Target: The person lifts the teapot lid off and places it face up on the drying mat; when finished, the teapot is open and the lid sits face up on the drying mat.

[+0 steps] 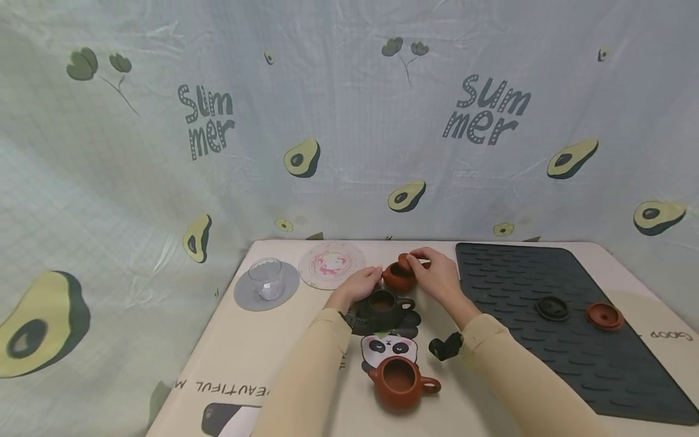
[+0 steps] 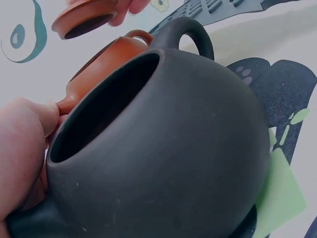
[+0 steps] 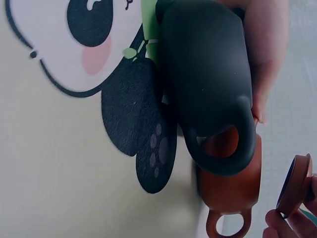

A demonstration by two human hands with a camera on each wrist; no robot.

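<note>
My right hand (image 1: 441, 278) pinches a reddish-brown teapot lid (image 1: 404, 261) and holds it tilted, above the open mouth of the far brown teapot (image 1: 400, 282). At that teapot's spout, the thumb and fingers of my left hand (image 1: 360, 285) pinch the tip; this shows at the left edge of the left wrist view. Just in front stands a black teapot (image 2: 168, 144) without a lid, its handle pointing right. Nearer me sits another lidless brown teapot (image 1: 395, 397), spout to the left, on the printed panda.
On the right lies a dark ridged mat (image 1: 502, 303) bearing a black lid (image 1: 553, 308) and a brown lid (image 1: 605, 316). At the back left, a clear glass cup (image 1: 267, 279) stands on a grey round coaster (image 1: 243, 296), beside a pink patterned round mat (image 1: 311, 267). A printed curtain hangs behind.
</note>
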